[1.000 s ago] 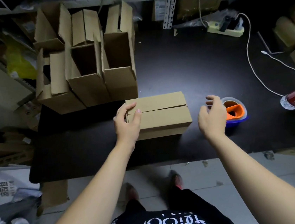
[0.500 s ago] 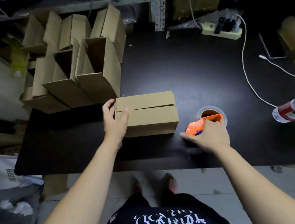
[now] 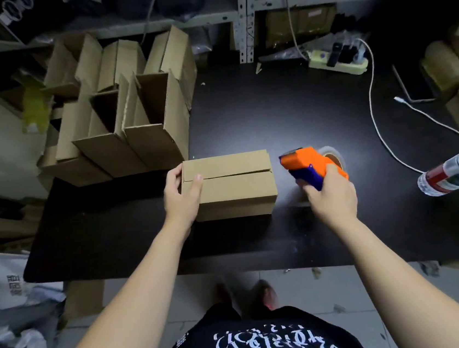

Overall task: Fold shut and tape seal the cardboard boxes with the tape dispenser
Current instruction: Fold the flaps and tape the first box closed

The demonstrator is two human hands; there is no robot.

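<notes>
A small brown cardboard box [image 3: 232, 185] lies on the black table [image 3: 273, 117] with its top flaps folded flat and a bare seam running left to right. My left hand [image 3: 182, 196] grips its left end, thumb on the top. My right hand [image 3: 329, 195] holds the orange and blue tape dispenser [image 3: 311, 166] by its handle, lifted just right of the box, orange nose pointing at the box's right end. A clear tape roll sits at the dispenser's back.
Several open cardboard boxes [image 3: 124, 114] stand upright at the table's back left, close behind the held box. A plastic bottle [image 3: 454, 171] lies at the right edge. A power strip [image 3: 337, 60] and white cable [image 3: 376, 117] lie at the back right.
My right hand reached the tape dispenser, gripped it and lifted it off the table towards the box's right end. My left hand stayed on the box.
</notes>
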